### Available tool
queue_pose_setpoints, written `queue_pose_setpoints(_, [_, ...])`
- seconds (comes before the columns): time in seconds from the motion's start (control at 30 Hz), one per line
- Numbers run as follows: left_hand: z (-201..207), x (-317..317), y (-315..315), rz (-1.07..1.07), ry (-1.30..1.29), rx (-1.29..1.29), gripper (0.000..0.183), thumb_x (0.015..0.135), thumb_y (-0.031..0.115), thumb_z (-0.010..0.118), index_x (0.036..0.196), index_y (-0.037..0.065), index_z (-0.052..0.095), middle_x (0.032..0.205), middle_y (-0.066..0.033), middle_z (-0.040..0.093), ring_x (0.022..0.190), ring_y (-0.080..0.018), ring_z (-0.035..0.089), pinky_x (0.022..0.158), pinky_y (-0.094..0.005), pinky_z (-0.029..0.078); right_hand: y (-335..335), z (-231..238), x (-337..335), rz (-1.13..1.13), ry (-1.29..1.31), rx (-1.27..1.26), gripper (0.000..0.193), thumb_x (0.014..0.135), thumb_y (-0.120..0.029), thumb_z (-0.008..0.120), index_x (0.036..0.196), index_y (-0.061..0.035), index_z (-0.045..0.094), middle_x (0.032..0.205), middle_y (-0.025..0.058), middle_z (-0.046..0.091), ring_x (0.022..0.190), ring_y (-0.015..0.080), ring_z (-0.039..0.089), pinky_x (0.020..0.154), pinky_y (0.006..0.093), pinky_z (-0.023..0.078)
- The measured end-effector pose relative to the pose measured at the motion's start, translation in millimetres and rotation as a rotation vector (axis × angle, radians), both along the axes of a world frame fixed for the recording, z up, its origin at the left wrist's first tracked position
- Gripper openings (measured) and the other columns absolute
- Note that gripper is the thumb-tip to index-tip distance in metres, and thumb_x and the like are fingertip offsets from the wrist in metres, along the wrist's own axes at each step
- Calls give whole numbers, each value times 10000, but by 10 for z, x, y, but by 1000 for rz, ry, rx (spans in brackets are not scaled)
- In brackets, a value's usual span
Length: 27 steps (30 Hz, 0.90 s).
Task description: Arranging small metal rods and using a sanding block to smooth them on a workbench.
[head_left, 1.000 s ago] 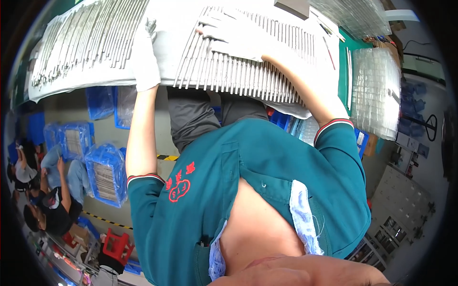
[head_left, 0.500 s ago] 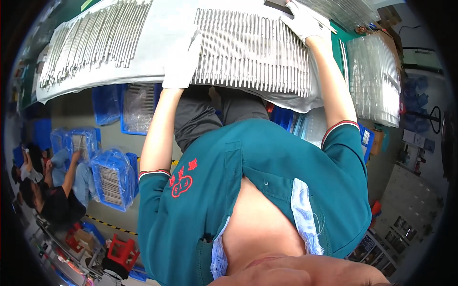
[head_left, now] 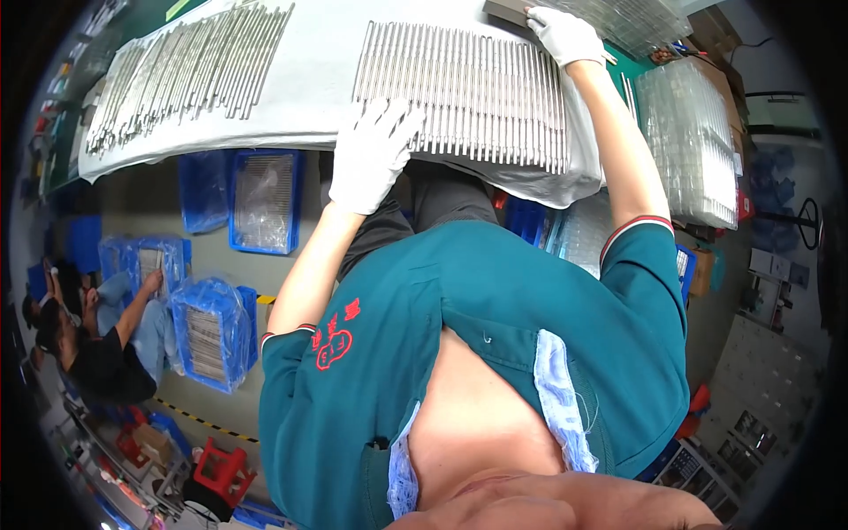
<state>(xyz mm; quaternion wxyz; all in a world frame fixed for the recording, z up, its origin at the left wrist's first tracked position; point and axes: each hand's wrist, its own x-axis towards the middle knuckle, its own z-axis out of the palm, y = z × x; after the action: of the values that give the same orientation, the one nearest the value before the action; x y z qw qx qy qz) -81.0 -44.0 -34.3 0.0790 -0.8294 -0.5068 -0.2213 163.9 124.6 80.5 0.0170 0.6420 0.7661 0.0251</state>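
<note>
Side by side on a white cloth [head_left: 309, 88] lies a row of slim metal rods [head_left: 468, 93]. My left hand [head_left: 375, 155], in a white glove, rests at the near left corner of this row with its fingers spread over the rod ends. At the far right, my white-gloved right hand [head_left: 565, 37] has its fingers closed at the end of a dark grey bar [head_left: 507, 11], which lies beyond the row and is partly cut off by the picture's edge. A second, less even group of metal rods [head_left: 190, 71] lies at the left.
Clear plastic trays [head_left: 689, 132] are stacked at the right, with more trays [head_left: 627, 22] at the far right. Blue crates [head_left: 265, 201] stand below the table's left side. A co-worker in black [head_left: 110, 362] sits at lower left near wrapped blue crates [head_left: 210, 331] and a red stool [head_left: 223, 473].
My left hand has moved right and nearer to me, from beside the row's left edge onto its near left corner, fingers now spread. My right hand stays by the bar, its fingers more curled.
</note>
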Motion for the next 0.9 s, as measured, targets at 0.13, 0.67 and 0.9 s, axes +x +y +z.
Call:
queue_pose_setpoints(0.13, [-60, -25, 4, 21, -43, -6, 521, 674, 196, 680, 1181, 137, 578, 1169, -66, 552, 1117, -245, 488, 987, -401, 350, 78, -634, 342, 404, -5, 404, 283, 874, -409, 557, 1087, -260, 668, 982, 5, 681, 896, 218, 647, 777, 355, 500])
queue_pose_setpoints(0.67, [-90, -60, -12, -47, -97, 14, 550, 670, 206, 699, 1210, 224, 600, 1141, -64, 586, 1094, -257, 519, 985, -427, 355, -484, -540, 209, 420, 165, 120, 550, 756, -434, 648, 1232, -162, 599, 1213, 108, 572, 1130, 281, 513, 980, 406, 385])
queue_pose_setpoints(0.9, [-137, -68, -6, -105, -168, 25, 422, 727, 243, 666, 1148, 224, 647, 1090, -53, 614, 1035, -253, 557, 965, -429, 380, -711, -641, 173, 381, 125, 65, 573, 813, -460, 599, 1347, -281, 496, 1364, 182, 448, 1231, 338, 456, 1064, 395, 346])
